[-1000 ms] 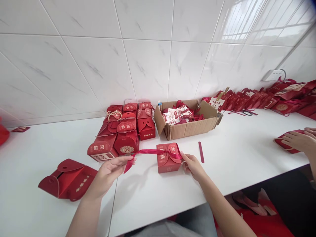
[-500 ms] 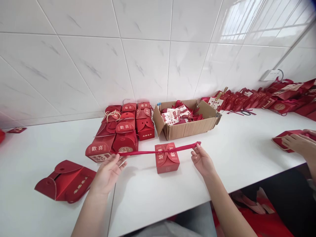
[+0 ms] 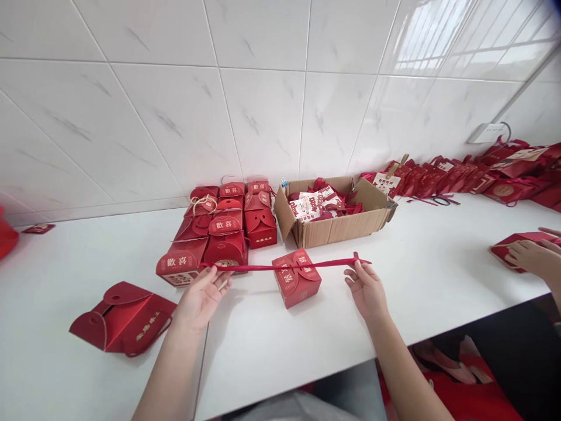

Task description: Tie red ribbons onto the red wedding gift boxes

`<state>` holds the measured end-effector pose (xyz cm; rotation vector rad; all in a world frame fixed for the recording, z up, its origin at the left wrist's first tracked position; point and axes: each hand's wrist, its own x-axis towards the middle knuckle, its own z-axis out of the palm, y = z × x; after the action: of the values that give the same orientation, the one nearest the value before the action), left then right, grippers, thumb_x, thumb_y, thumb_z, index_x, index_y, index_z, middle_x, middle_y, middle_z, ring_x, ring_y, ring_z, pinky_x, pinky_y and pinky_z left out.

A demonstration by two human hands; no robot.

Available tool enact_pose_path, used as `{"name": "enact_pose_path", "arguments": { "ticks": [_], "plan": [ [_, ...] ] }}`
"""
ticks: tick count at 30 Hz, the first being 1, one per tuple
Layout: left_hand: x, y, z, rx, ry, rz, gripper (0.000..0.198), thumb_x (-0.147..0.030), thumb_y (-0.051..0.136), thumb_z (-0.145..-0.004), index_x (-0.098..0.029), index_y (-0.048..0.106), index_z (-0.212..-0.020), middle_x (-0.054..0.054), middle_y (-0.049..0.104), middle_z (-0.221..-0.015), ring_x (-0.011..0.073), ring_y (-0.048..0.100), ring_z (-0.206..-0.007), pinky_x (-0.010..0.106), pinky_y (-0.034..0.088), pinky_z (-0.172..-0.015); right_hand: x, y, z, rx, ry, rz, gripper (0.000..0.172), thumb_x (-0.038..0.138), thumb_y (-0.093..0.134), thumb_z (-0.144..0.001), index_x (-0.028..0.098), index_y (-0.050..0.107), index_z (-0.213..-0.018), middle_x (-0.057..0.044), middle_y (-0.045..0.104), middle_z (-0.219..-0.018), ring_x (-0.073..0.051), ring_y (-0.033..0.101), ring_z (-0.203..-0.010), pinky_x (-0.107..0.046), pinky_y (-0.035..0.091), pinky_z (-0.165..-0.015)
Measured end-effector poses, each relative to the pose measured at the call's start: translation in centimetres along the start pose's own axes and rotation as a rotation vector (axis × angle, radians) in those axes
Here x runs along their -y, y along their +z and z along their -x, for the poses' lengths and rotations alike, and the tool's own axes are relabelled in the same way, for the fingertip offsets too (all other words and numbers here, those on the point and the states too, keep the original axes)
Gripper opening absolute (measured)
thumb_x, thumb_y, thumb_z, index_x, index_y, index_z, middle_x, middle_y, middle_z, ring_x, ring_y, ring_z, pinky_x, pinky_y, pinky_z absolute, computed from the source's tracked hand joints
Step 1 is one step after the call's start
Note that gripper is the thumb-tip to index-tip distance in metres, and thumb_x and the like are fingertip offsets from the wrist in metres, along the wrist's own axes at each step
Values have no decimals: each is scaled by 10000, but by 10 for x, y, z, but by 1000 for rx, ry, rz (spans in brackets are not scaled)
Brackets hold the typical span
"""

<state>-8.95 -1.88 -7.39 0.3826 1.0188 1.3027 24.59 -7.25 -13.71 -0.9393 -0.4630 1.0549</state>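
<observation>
A small red gift box [image 3: 298,287] with cream lettering sits on the white table, turned at a slant. A dark red ribbon [image 3: 254,268] runs through the slots in its closed top flaps and is stretched out to both sides. My left hand [image 3: 205,295] pinches the ribbon's left end between thumb and finger. On the other side my right hand [image 3: 366,287] pinches it close to the right end, with a short tail sticking out past the fingers. Neither hand touches the box itself.
Several closed red boxes [image 3: 225,228] stand grouped behind my left hand. A cardboard box [image 3: 346,227] holds printed tags and ribbons. An open red box [image 3: 125,321] lies at left. Red bags [image 3: 432,178] line the wall; another person's hand [image 3: 528,254] holds a red box at right.
The gift box has turned at a slant under the stretched ribbon. My right hand now grips slightly in from the ribbon's end, leaving a tail. The camera view has shifted a little.
</observation>
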Motion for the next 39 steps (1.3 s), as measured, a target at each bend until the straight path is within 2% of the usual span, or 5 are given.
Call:
{"name": "enact_pose_path", "arguments": {
  "ticks": [11, 17, 29, 33, 39],
  "plan": [
    [-32, 114, 31, 382, 577, -458, 173, -289, 746, -691, -153, 640, -707, -4, 636, -733, 124, 579, -724, 231, 475, -697, 80, 86, -19, 305, -490, 215, 220, 358, 762, -740, 190, 660, -840, -6, 608, -675, -117, 532, -562, -221, 398, -486],
    [-21, 152, 40, 517, 662, -603, 161, -315, 712, -731, -164, 654, -742, -2, 631, -711, 127, 573, -690, 233, 446, -664, 89, 128, -14, 494, -467, 275, 245, 412, 744, -743, 193, 673, -828, -1, 610, -709, -107, 529, -552, -221, 448, -482],
    [-18, 158, 43, 597, 693, -624, 188, -345, 641, -794, -162, 606, -778, 19, 632, -778, 150, 596, -795, 251, 467, -756, 88, 141, -8, 581, -493, 245, 167, 350, 719, -790, 191, 677, -821, 3, 595, -708, -114, 533, -617, -235, 488, -592],
    [-16, 143, 34, 628, 600, -668, 211, -406, 529, -868, -201, 505, -820, -43, 547, -622, 107, 547, -564, 259, 475, -684, 84, 126, -18, 546, -451, 157, 226, 395, 695, -808, 198, 587, -836, -6, 592, -782, -133, 558, -748, -258, 481, -720],
    [-2, 109, 17, 640, 623, -1603, 321, -456, 617, -769, -224, 565, -985, 42, 603, -921, 201, 591, -796, 262, 427, -635, 58, 84, -27, 646, -183, 351, 349, 510, 661, -798, 215, 494, -879, 72, 355, -593, -68, 279, -432, -193, 280, -425]
  ]
}}
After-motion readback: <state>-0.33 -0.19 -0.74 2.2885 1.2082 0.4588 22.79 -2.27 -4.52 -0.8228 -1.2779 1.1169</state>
